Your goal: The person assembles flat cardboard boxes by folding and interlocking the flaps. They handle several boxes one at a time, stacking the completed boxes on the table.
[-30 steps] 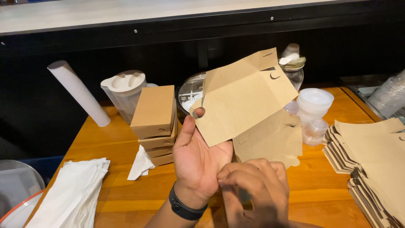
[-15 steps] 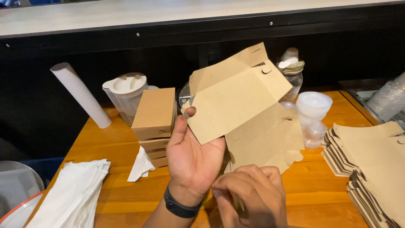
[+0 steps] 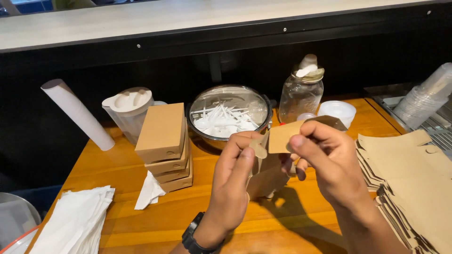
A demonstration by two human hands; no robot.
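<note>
Head cam looking down at a wooden table [image 3: 141, 226], and both hands are up in front of it working a flat brown cardboard blank [image 3: 275, 155] into a box. Left hand [image 3: 235, 174] has its fingers curled around the left edge, thumb pressing a small rounded tab. Right hand [image 3: 329, 164] is closed in a pinch on the top flap, thumb and forefinger squeezing it from the right. So the blank hangs in the air between the two hands, above the table, just in front of the steel bowl [image 3: 229, 115] full of white utensils.

What could go sideways, I'd say: that tab looks thin, and pushing it in crooked would crease or tear it. The half-folded body also seems floppy, so a loose pinch might let it spring back flat. The glass jar [image 3: 301, 94] and white tub [image 3: 336, 112] sit close behind the right hand, easy to bump. Finished boxes [image 3: 165, 141] are stacked to the left, more blanks [image 3: 414, 174] piled on the right.
</note>
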